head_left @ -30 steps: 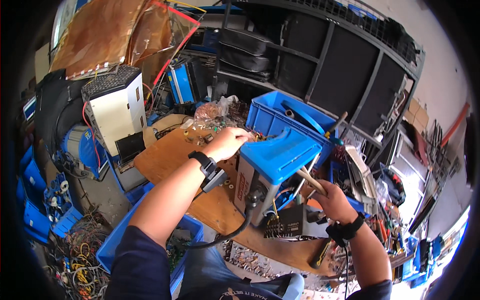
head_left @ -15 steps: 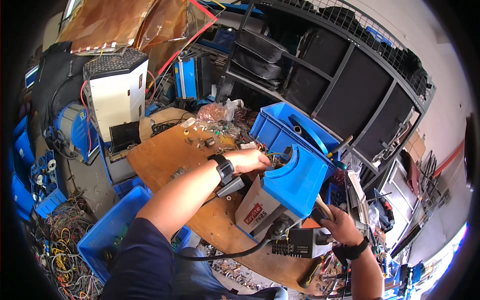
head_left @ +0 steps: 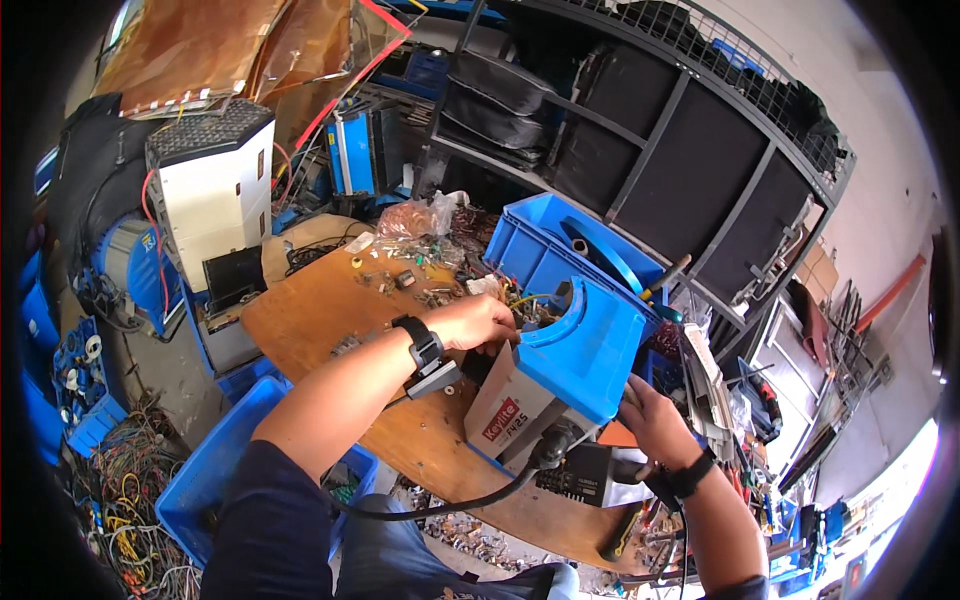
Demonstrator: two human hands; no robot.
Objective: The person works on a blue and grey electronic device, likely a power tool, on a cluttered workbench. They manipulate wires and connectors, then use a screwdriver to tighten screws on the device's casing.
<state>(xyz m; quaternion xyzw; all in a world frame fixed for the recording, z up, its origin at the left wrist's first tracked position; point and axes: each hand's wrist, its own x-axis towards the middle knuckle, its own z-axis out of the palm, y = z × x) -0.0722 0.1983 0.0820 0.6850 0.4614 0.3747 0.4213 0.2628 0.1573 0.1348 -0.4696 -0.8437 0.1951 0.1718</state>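
Observation:
A blue-topped, white-sided machine housing (head_left: pixel 585 355) sits tilted on the wooden table, with a thick black cable at its lower side. My left hand (head_left: pixel 472 322), wearing a black wrist strap, is closed at the housing's left upper edge, beside the curved notch. Its fingertips are partly hidden there. My right hand (head_left: pixel 655 422) is closed against the housing's right side. Its fingers wrap a wooden handle that is mostly covered; the tool's head cannot be seen. A black-and-white boxy device (head_left: pixel 590 478) lies under the housing, below my right hand.
The wooden table (head_left: pixel 300 310) carries small metal scraps. Behind the housing stands a blue crate (head_left: pixel 530 235) with a blue curved part inside. A blue bin (head_left: pixel 200 470) is at lower left, near tangled cables (head_left: pixel 110 480). A screwdriver (head_left: pixel 622 532) lies at the table's front right.
My right hand has moved up and left, closer to the housing, hiding more of the wooden handle. The whole view has shifted slightly; my left hand stays at the housing edge.

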